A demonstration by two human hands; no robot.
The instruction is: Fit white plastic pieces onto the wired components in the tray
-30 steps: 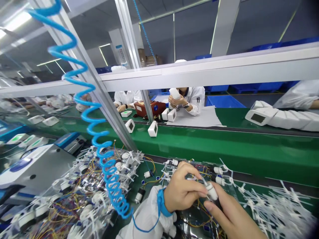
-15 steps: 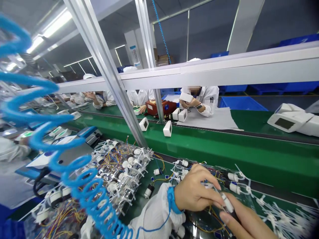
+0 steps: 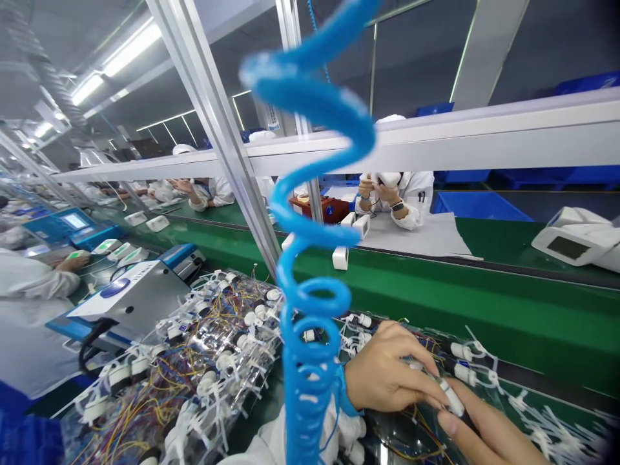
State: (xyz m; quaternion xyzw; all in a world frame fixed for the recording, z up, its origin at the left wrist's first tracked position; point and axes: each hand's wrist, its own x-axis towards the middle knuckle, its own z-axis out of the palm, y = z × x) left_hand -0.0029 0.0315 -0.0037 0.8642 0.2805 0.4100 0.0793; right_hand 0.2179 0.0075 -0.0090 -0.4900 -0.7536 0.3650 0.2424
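Note:
My left hand (image 3: pixel 387 378) is closed, its fingers pinched on a small white cylindrical part (image 3: pixel 451 398) with wires, low at the bottom middle. My right hand (image 3: pixel 484 434) comes in from the bottom right, thumb pressed under the same part and fingers curled around it. Both hands work over a clear bag of wired parts (image 3: pixel 397 433). A blue wrist strap (image 3: pixel 345 395) circles my left wrist over a white sleeve.
A blue coiled hose (image 3: pixel 305 271) hangs in front of the camera. A pile of white motors with coloured wires (image 3: pixel 194 361) lies left. White cable ties (image 3: pixel 552 420) lie right. A green conveyor (image 3: pixel 436 290) carries white devices (image 3: pixel 340 257). Persons in white coats sit beyond.
The view has swung, so the blue coiled hose has moved from the left edge to the middle. My hands stay pinched on the small white part, slightly lower right.

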